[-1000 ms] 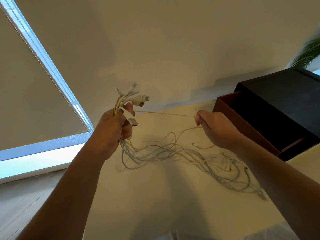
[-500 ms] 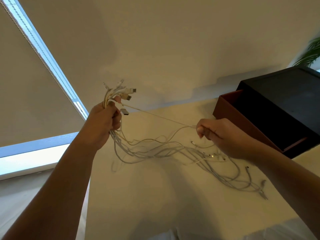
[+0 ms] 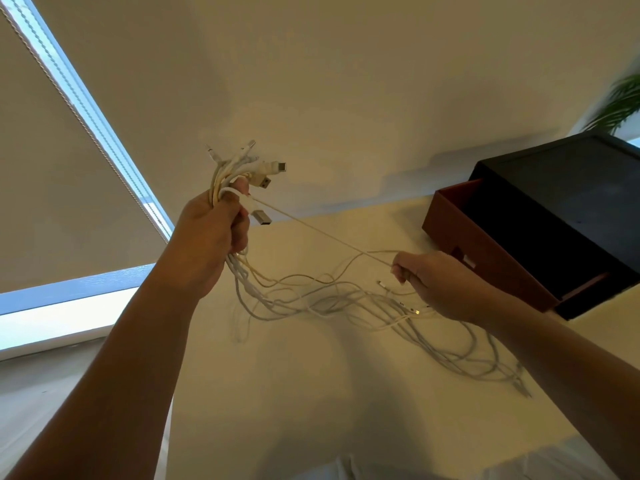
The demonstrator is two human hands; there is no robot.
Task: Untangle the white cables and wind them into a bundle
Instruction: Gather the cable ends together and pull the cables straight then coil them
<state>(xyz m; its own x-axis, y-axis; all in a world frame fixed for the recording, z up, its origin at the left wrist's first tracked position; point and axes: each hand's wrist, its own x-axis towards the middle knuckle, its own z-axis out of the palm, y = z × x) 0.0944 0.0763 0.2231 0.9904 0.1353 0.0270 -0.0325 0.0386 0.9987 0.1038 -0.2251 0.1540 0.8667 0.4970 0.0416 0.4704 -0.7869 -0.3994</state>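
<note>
L hand [image 3: 211, 237] clenched round plug ends of cables [image 3: 332, 301], held high so slack trails onto table [image 3: 277, 393]. R hand [image 3: 440, 285] pinches one strand [image 3: 322, 232], taut, prob. to draw it clear of tangle. Vs 1 s ago: strand was level, now slopes down; R hand lower.

One left hand [image 3: 211, 237], one right hand [image 3: 436, 285], one dark box [image 3: 554, 209], white cables [image 3: 242, 278] uncountably tangled.
</note>
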